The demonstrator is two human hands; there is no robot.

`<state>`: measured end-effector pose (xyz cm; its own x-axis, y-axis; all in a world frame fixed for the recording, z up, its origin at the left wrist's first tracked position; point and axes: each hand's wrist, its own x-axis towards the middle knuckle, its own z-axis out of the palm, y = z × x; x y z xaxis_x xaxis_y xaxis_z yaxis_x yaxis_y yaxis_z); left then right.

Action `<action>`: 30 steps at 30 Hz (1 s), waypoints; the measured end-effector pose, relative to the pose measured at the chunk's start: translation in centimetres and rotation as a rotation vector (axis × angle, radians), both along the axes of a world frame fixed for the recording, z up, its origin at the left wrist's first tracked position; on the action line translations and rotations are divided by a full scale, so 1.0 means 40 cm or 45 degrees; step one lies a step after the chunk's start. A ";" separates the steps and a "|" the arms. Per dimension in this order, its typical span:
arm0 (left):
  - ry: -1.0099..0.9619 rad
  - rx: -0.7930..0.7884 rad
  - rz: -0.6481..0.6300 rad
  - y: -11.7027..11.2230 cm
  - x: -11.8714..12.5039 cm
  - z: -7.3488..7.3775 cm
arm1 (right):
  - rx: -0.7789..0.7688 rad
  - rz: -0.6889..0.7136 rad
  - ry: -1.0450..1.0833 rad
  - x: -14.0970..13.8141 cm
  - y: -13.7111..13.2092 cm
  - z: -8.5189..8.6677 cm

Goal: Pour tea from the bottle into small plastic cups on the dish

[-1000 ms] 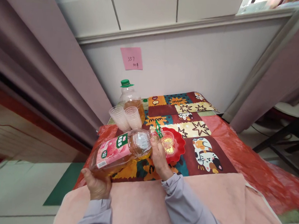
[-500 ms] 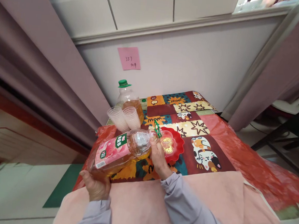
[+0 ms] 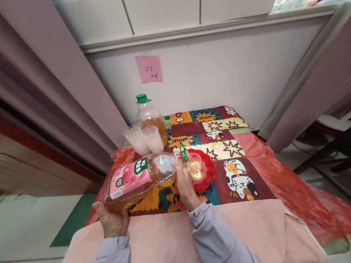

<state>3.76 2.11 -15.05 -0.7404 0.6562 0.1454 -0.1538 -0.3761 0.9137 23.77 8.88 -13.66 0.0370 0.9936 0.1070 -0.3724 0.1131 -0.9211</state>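
Observation:
A large clear bottle (image 3: 139,177) with a pink label and amber liquid lies tilted almost flat, its mouth over a small clear cup (image 3: 194,165). My left hand (image 3: 112,222) grips the bottle's base from below. My right hand (image 3: 184,184) is closed round the bottle's neck, beside its green handle ring. The cup stands on a red scalloped plate (image 3: 207,174) and holds yellow liquid.
A second bottle (image 3: 149,117) with a green cap stands at the table's far left, behind two stacks of clear cups (image 3: 145,139). A patterned cat mat (image 3: 238,180), red plastic sheet (image 3: 292,183) and pink cloth (image 3: 247,228) cover the table. A pink note (image 3: 148,68) hangs on the wall.
The bottle stays tilted over the cup with both hands in the same grip. The view has drifted slightly, shifting everything a little left and up.

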 end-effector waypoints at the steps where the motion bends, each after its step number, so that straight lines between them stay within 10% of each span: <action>1: 0.007 -0.007 -0.010 0.000 0.002 0.003 | -0.008 -0.007 0.007 0.000 0.000 0.000; 30: 0.006 -0.031 0.004 0.004 0.018 0.019 | -0.070 0.000 0.012 0.005 -0.004 0.012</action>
<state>4.46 2.29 -14.30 -0.7421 0.6570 0.1331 -0.1482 -0.3544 0.9233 23.99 8.72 -13.19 0.0377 0.9980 0.0516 -0.3814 0.0621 -0.9223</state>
